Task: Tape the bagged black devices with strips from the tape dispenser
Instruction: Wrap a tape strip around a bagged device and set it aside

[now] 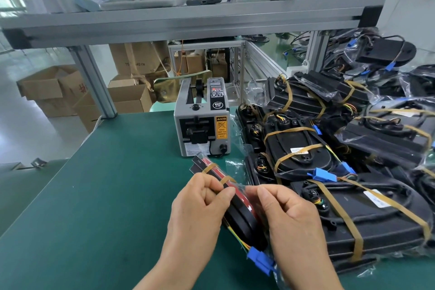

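Observation:
A bagged black device [240, 214] with red film, coloured wires and a blue connector stands on edge between my hands above the green mat [106, 195]. Two amber tape strips [223, 180] wrap its upper part. My left hand [200, 214] pinches the bag's edge near the second strip. My right hand [289, 216] grips the clear bag on the other side. The grey tape dispenser [202, 122] stands just beyond the device, with a short strip hanging at its outlet.
A large pile of taped, bagged black devices [341, 160] fills the table's right side. An aluminium frame beam [188, 23] crosses overhead, with a post [96, 85] at the table's far left. Cardboard boxes [54, 92] stand on the floor beyond.

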`<state>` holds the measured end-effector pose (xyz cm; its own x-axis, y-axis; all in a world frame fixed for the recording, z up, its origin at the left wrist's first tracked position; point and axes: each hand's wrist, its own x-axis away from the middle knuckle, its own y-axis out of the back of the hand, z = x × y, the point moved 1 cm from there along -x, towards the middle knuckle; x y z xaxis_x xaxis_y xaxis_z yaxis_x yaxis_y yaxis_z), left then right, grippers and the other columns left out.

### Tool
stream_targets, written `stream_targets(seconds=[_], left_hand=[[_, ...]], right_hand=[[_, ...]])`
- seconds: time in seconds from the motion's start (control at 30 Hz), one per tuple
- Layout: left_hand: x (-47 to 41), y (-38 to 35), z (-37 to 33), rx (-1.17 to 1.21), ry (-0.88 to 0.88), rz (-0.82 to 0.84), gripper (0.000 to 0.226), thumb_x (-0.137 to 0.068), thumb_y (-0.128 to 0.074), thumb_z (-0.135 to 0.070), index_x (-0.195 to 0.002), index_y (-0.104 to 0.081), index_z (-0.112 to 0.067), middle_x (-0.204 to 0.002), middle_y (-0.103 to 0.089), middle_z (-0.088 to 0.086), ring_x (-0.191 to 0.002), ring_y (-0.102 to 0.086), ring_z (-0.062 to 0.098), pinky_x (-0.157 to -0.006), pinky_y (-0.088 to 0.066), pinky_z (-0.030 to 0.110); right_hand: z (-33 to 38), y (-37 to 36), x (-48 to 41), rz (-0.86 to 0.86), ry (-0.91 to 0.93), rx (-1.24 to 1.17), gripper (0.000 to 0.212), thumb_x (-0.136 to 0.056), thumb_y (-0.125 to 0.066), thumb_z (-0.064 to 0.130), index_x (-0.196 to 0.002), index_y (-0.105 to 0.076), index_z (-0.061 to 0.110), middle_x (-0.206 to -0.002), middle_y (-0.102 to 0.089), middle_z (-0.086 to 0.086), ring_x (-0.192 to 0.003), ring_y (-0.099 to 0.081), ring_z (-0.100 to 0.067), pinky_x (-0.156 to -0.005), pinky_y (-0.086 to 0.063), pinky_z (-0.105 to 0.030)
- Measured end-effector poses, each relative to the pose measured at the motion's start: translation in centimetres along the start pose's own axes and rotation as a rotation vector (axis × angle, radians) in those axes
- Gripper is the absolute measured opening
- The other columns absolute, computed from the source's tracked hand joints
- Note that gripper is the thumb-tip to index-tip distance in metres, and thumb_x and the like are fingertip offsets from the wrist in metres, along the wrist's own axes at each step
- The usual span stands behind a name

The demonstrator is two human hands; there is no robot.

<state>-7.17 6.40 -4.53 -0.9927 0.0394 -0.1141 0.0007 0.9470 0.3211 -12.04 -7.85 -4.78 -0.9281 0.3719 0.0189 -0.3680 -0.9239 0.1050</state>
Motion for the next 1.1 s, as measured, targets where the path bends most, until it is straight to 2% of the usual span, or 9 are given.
stream_targets(seconds=[0.3,0.37,0.43,0.5,0.6,0.7,0.87,1.0,1.1], left_hand=[[-0.2,0.6,0.5,0.018,-0.037,0.108,0.035,-0.056,-0.077,-0.057,-0.079,-0.053,-0.046,-0.051,-0.049,-0.013,-0.048,-0.042,0.005,-0.059,-0.040,0.029],[-0.4,0.6,0.5,0.007,-0.031,0.103,0.034,-0.060,-0.082,-0.050,-0.078,-0.053,-0.045,-0.050,-0.049,-0.013,-0.046,-0.041,0.005,-0.058,-0.039,0.028],[-0.4,0.6,0.5,-0.029,-0.018,0.091,0.034,-0.064,-0.083,-0.042,-0.078,-0.052,-0.045,-0.049,-0.050,-0.012,-0.045,-0.040,0.003,-0.054,-0.037,0.023],[-0.5,0.6,0.2,-0.049,-0.004,0.079,0.030,-0.060,-0.078,-0.042,-0.076,-0.052,-0.041,-0.048,-0.049,-0.012,-0.043,-0.038,0.001,-0.047,-0.034,0.015],[-0.5,0.4,-0.3,-0.074,0.008,0.047,0.028,-0.059,-0.076,-0.039,-0.071,-0.052,-0.031,-0.046,-0.045,-0.013,-0.042,-0.036,0.002,-0.043,-0.033,0.015],[-0.7,0.0,-0.7,-0.072,0.032,0.062,0.028,-0.071,-0.079,-0.027,-0.072,-0.054,-0.039,-0.048,-0.045,-0.013,-0.044,-0.036,0.003,-0.051,-0.034,0.025],[-0.6,0.2,-0.3,0.006,0.073,0.091,0.019,-0.080,-0.073,-0.018,-0.075,-0.057,-0.025,-0.047,-0.052,-0.007,-0.043,-0.047,0.008,-0.054,-0.041,0.032],[-0.8,1.1,-0.1,0.127,0.128,0.202,0.013,-0.085,-0.060,0.014,-0.085,-0.056,0.001,-0.055,-0.066,0.008,-0.047,-0.058,0.015,-0.060,-0.049,0.029],[-0.6,2.4,-0.1,0.153,0.136,0.300,0.013,-0.086,-0.059,0.017,-0.080,-0.059,0.005,-0.057,-0.066,0.017,-0.045,-0.058,0.019,-0.054,-0.050,0.021]], right_hand=[[0.6,0.0,0.0,0.008,-0.021,0.049,0.029,-0.098,-0.058,0.024,-0.083,-0.076,0.042,-0.079,-0.076,0.011,-0.077,-0.072,-0.007,-0.075,-0.061,-0.035],[1.1,-0.1,-0.1,0.015,0.017,0.138,0.023,-0.096,-0.061,0.028,-0.085,-0.075,0.043,-0.082,-0.074,0.016,-0.080,-0.069,0.000,-0.078,-0.058,-0.027],[2.0,-0.4,-0.3,0.034,0.115,0.330,0.013,-0.093,-0.062,0.037,-0.102,-0.069,0.043,-0.098,-0.071,0.025,-0.095,-0.063,0.008,-0.086,-0.049,-0.015],[3.6,-0.9,-1.0,0.075,0.237,0.554,0.034,-0.092,-0.059,0.045,-0.126,-0.059,0.040,-0.121,-0.060,0.029,-0.113,-0.053,0.010,-0.093,-0.038,-0.011],[5.9,-2.2,-3.4,0.184,0.274,0.709,0.051,-0.094,-0.056,0.046,-0.141,-0.048,0.029,-0.138,-0.056,0.011,-0.129,-0.050,-0.010,-0.104,-0.041,-0.027],[6.5,-3.9,-6.2,0.337,0.150,0.809,0.051,-0.097,-0.049,0.048,-0.137,-0.048,0.017,-0.135,-0.058,-0.005,-0.125,-0.054,-0.026,-0.104,-0.044,-0.042],[5.0,-5.5,-7.9,0.456,0.000,0.742,0.068,-0.092,-0.046,0.063,-0.138,-0.050,0.013,-0.137,-0.058,-0.007,-0.122,-0.055,-0.026,-0.086,-0.039,-0.033],[4.4,-5.5,-8.2,0.464,0.023,0.768,0.084,-0.081,-0.050,0.079,-0.141,-0.045,0.019,-0.133,-0.059,-0.002,-0.118,-0.056,-0.022,-0.096,-0.046,-0.036],[4.3,-5.0,-8.2,0.488,0.044,0.795,0.084,-0.075,-0.061,0.077,-0.136,-0.046,0.021,-0.125,-0.060,0.000,-0.111,-0.058,-0.021,-0.095,-0.049,-0.039]])
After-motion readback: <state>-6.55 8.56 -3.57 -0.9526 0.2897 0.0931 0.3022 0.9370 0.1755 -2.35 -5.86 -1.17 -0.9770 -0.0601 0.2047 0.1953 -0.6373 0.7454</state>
